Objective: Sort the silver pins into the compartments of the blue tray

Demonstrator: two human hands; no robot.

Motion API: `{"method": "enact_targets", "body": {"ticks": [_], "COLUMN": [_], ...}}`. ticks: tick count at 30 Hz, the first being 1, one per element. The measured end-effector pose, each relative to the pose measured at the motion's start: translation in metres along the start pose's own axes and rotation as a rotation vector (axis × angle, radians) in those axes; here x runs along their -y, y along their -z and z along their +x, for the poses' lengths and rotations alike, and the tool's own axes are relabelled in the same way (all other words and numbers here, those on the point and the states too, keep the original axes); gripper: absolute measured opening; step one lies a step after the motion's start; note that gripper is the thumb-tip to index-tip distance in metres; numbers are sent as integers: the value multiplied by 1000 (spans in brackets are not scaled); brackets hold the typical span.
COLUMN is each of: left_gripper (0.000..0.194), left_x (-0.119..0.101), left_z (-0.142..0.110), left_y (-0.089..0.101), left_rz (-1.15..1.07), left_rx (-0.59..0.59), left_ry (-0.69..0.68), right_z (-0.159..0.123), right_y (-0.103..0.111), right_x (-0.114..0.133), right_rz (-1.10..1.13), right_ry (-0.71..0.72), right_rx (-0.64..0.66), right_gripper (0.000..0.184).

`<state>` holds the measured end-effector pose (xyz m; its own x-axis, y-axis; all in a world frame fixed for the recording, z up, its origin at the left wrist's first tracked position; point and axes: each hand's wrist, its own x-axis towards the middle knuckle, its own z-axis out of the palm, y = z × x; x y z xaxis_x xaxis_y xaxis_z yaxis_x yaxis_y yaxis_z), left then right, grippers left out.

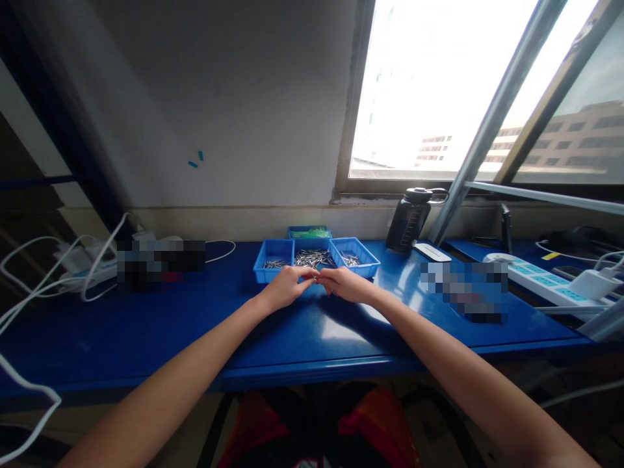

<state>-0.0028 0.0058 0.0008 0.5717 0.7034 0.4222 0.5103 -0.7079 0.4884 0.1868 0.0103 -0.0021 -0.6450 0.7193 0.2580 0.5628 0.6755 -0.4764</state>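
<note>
My left hand point(286, 286) and my right hand point(347, 285) meet just in front of the blue bins, above the table. Both have their fingertips pinched together, almost touching each other. Whatever small piece lies between them is too small to make out. Behind the hands, a middle pile of thin silvery metal pieces point(312, 258) fills a bin partly hidden by my fingers. The left blue bin point(263, 275) and the right blue bin point(371, 268) hold smaller heaps of similar pieces. A green plastic bag point(310, 233) lies in a bin at the back.
The blue table point(205, 338) runs along the wall under a window. A black bottle point(408, 222) and a white flat device point(433, 252) stand to the right, near a metal post. Power strips point(546, 279) and white cables point(34, 383) lie at both sides.
</note>
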Motion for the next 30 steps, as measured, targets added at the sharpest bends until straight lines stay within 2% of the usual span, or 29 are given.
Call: {"method": "enact_targets", "body": {"ticks": [6,14,22,30], "left_gripper": [20,24,26,33], "left_x": [2,1,2,-3], "left_z": [1,-4,-4,-6], "left_y": [-2,0,-4,3], "left_rz": [98,312,396,462], "left_rx": [16,111,152,159], "left_ry": [-101,119,142,159], "right_z": [1,0,0,-1], "right_y": [-3,4,1,5], "right_x": [-1,-1,-3,-7], "right_rz": [21,-59,-146,-187], "right_ry": [-14,-32,-17,-12], "right_rx": [33,-10,20,30], "right_gripper": [27,22,20,22]}}
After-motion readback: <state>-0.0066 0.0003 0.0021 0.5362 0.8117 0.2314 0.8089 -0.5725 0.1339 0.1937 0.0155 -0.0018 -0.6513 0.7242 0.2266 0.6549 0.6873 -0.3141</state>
